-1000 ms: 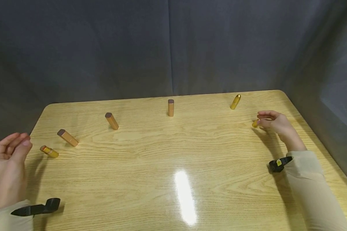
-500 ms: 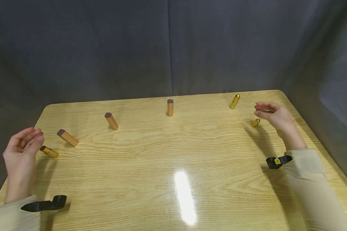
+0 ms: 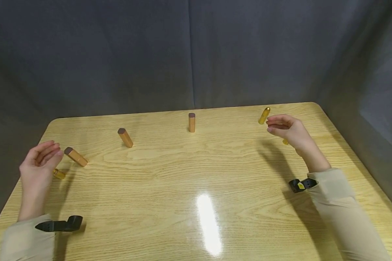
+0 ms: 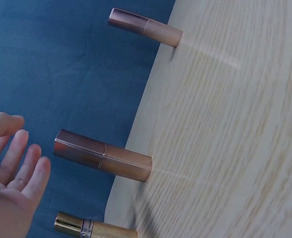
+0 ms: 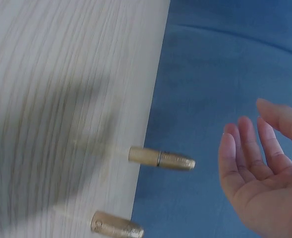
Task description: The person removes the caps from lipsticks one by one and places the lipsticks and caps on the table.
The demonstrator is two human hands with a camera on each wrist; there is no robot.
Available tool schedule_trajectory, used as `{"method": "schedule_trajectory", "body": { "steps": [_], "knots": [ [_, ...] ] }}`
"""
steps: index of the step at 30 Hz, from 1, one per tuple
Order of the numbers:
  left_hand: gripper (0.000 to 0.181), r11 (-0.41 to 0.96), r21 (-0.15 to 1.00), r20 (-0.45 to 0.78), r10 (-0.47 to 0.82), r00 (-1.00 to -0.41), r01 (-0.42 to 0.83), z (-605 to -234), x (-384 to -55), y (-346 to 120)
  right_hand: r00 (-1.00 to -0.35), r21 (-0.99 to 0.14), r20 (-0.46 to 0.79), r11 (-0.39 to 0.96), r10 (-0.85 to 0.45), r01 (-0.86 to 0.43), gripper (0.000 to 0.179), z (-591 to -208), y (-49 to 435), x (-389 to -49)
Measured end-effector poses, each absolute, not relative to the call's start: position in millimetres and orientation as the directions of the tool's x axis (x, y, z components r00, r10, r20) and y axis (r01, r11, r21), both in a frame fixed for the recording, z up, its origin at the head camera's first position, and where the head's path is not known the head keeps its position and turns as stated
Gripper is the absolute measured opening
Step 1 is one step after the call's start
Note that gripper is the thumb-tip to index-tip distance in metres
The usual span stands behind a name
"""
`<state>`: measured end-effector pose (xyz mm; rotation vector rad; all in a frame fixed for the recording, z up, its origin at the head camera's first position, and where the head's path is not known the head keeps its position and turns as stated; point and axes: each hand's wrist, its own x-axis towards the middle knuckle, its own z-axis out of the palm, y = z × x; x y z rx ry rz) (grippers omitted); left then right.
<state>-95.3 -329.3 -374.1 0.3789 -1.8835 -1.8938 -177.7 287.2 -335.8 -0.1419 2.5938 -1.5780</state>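
My left hand hovers over the table's left side, fingers loosely bent and holding nothing. It hides part of a gold lipstick tube in the head view. A copper-coloured lipstick tube stands just beyond its fingertips. On the far right, my right hand is held above the table with nothing in it. Its fingertips are close to a tall, round-tipped gold lipstick tube. A shorter gold tube stands behind that hand, mostly covered in the head view.
Two more copper-coloured tubes stand farther along, one left of centre and another at the back middle. A dark curtain hangs behind the wooden table, whose back edge runs close behind the tubes.
My right hand let go of the short gold tube, rose and moved left towards the tall gold one. The left hand moved right and slightly farther from me, towards the nearest copper-coloured tube.
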Motion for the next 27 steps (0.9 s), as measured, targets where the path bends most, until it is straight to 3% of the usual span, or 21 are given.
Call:
{"method": "schedule_trajectory", "body": {
  "steps": [7,19,27],
  "knots": [
    [0.033,0.049,0.998,-0.007,-0.492,-0.871,-0.036,-365,-96,-321,-0.985,-0.888,-0.048,0.459,-0.166,-0.034,0.037,-335,271,-177],
    [0.031,0.115,0.988,-0.043,-0.426,-0.904,-0.102,-370,-100,-320,-0.977,-0.913,-0.035,0.403,-0.208,-0.053,0.027,-338,252,-176],
    [0.03,0.144,0.982,-0.049,-0.432,-0.9,-0.123,-375,-105,-318,-0.977,-0.902,-0.05,0.43,-0.205,-0.044,0.032,-341,246,-178]
  ]
}}
